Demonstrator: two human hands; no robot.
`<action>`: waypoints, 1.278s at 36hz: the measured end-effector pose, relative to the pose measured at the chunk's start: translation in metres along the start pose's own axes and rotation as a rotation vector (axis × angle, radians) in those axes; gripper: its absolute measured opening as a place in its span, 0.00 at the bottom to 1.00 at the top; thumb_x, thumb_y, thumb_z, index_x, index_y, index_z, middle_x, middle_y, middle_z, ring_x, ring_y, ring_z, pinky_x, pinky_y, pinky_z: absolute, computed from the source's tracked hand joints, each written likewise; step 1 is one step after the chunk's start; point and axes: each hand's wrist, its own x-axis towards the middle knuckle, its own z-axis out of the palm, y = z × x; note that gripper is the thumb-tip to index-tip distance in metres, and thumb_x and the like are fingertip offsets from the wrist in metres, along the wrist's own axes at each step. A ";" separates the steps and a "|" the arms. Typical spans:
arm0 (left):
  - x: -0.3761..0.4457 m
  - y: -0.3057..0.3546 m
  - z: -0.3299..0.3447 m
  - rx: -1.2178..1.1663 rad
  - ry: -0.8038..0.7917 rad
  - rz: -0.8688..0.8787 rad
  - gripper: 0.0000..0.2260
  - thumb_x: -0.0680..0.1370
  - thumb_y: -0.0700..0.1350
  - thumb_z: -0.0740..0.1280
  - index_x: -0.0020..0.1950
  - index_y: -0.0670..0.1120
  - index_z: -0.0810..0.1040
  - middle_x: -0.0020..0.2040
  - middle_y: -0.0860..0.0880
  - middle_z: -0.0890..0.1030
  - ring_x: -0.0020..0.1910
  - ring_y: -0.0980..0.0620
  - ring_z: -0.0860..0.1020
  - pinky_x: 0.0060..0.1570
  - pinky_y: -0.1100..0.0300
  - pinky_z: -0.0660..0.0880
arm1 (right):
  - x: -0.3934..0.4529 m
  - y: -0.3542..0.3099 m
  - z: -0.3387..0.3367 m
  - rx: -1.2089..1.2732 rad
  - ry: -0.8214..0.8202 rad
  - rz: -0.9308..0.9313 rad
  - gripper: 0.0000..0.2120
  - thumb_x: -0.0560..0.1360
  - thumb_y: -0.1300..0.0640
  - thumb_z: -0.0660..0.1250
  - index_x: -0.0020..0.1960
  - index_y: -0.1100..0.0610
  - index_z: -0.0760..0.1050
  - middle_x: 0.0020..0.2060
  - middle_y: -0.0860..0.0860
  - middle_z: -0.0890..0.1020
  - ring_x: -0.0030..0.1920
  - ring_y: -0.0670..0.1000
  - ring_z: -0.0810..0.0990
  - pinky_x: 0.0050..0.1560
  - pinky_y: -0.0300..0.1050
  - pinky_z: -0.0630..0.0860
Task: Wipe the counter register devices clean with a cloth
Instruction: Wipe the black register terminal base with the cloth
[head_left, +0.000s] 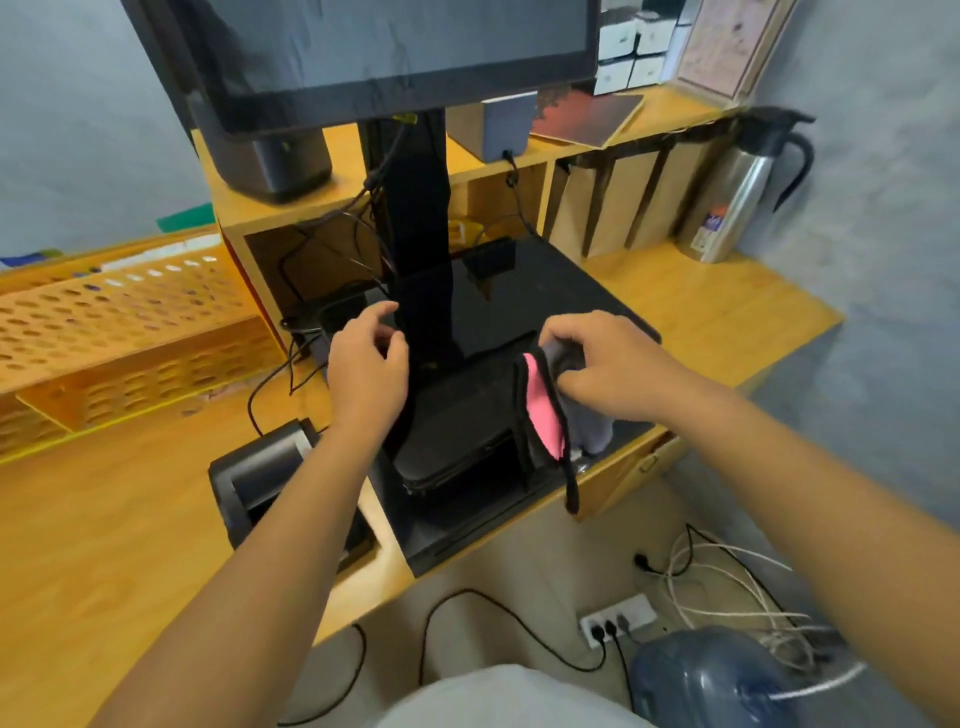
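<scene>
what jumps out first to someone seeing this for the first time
Two bare forearms reach in from below: the right hand pinches a grey and pink cloth with black trim over the glossy black register base, while the left hand hovers, holding nothing, beside the black stand post. Above looms a large dark monitor screen.

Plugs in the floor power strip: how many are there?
2, side by side at the left end of the power strip: one plug and another beside it. Sockets further right look empty.

A grey and pink cloth (556, 410) is pinched in the right hand (608, 364) above the black register base (519, 301); the left hand (366, 364) is held loosely curled beside the stand (418, 208).
</scene>
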 end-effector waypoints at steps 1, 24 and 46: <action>0.000 -0.001 0.000 0.011 -0.005 0.012 0.14 0.83 0.41 0.64 0.68 0.48 0.80 0.52 0.54 0.80 0.56 0.48 0.78 0.55 0.55 0.73 | 0.000 0.000 0.010 -0.139 0.091 0.015 0.12 0.70 0.65 0.67 0.47 0.49 0.77 0.44 0.49 0.79 0.51 0.54 0.74 0.50 0.52 0.67; 0.005 -0.007 0.006 0.388 -0.210 0.107 0.21 0.84 0.49 0.62 0.77 0.52 0.72 0.76 0.46 0.71 0.78 0.44 0.61 0.76 0.45 0.56 | -0.041 0.021 0.084 0.062 0.250 0.044 0.27 0.74 0.56 0.72 0.73 0.50 0.73 0.75 0.46 0.69 0.76 0.46 0.59 0.71 0.36 0.47; 0.006 -0.004 0.007 0.391 -0.227 0.072 0.19 0.83 0.49 0.62 0.75 0.53 0.74 0.76 0.47 0.70 0.78 0.44 0.61 0.76 0.44 0.54 | -0.028 0.076 0.048 0.132 0.377 0.200 0.22 0.72 0.69 0.71 0.65 0.56 0.79 0.62 0.46 0.74 0.66 0.48 0.67 0.63 0.24 0.58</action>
